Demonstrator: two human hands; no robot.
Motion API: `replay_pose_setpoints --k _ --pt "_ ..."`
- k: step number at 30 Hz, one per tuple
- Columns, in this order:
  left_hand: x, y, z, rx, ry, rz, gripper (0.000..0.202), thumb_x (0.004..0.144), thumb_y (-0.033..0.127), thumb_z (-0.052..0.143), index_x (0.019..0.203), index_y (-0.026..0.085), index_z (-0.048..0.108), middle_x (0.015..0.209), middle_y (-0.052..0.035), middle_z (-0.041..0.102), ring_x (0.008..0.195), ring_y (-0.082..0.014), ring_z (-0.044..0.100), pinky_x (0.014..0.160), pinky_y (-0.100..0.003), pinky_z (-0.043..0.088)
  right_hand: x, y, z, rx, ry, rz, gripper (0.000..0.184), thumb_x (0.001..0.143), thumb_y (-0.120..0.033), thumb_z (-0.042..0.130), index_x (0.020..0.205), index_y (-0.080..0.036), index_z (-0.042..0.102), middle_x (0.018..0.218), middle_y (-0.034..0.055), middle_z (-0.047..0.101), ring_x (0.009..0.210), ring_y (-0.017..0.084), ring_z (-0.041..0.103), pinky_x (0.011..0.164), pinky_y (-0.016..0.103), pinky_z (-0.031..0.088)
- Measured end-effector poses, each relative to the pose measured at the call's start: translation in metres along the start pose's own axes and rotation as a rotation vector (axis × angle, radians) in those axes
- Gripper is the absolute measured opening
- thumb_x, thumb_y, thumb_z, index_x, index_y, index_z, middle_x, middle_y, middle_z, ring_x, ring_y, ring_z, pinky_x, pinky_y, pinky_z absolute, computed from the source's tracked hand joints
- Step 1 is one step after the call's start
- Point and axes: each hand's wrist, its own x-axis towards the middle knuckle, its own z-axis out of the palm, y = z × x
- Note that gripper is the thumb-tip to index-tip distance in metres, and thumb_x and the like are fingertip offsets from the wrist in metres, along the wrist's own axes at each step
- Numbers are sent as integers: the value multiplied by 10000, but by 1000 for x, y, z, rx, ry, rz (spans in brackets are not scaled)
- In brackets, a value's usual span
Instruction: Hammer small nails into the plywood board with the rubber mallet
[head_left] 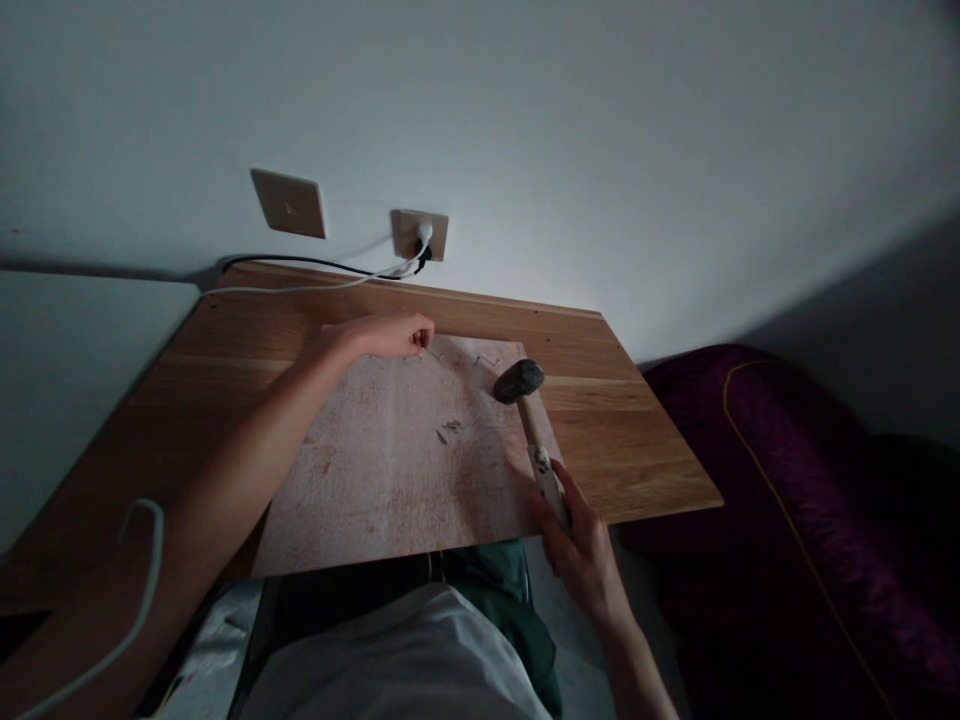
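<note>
My left hand (pixel 401 335) is closed in a pinch over the far edge of a pale, reddish-streaked board (pixel 375 480). A thin nail (pixel 429 351) shows at its fingertips, partly hidden by the fingers. Several small nails (pixel 487 361) stand along that far edge. My right hand (pixel 577 540) grips the light handle of a hammer (pixel 520 381); its dark head is raised over the board's right side, apart from the pinching fingers. Near the board's middle lies a small heap of loose nails (pixel 450 430).
Under the board is a wooden desk (pixel 637 440) against a white wall (pixel 562 150). White and black cables (pixel 315 265) run along its back to a wall socket (pixel 420 235). A dark purple cover (pixel 750 520) lies right of the desk.
</note>
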Motion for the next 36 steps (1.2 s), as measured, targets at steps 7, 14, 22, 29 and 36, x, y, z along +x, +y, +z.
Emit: replay_pose_setpoints --k 7,14,22,29,36 --pt "1 -2 2 -20 -32 -5 100 900 225 698 978 176 737 900 -39 774 824 -158 685 769 -265 456 0 2 0 15 -31 10 748 1003 -631 553 1523 -99 631 560 -31 568 521 215 611 532 298 522" --pt "1 -1 0 -41 -48 -42 150 882 263 720 998 172 747 922 -48 791 841 -173 713 770 -266 481 0 3 1 16 -26 14 748 1001 -639 557 1523 -110 631 590 -14 612 539 221 635 544 297 529" --pt "0 -6 -1 -74 -23 -13 156 911 284 689 997 178 764 938 -56 804 866 -165 716 768 -253 474 0 2 0 15 -4 -21 714 1006 -611 552 1494 -99 650 859 70 769 781 261 743 743 343 605" --pt "0 -7 -2 -44 -4 -23 186 922 320 667 976 168 759 930 -66 801 850 -178 704 763 -272 466 -1 4 0 18 -22 14 763 1012 -649 550 1523 -88 623 583 -26 591 559 214 625 573 299 540" --pt "-1 -9 -2 -39 -6 -10 180 918 337 686 964 183 767 907 -55 794 837 -171 693 754 -270 459 0 2 0 40 -30 12 768 1003 -654 553 1528 -100 634 579 -19 578 538 223 627 539 305 532"
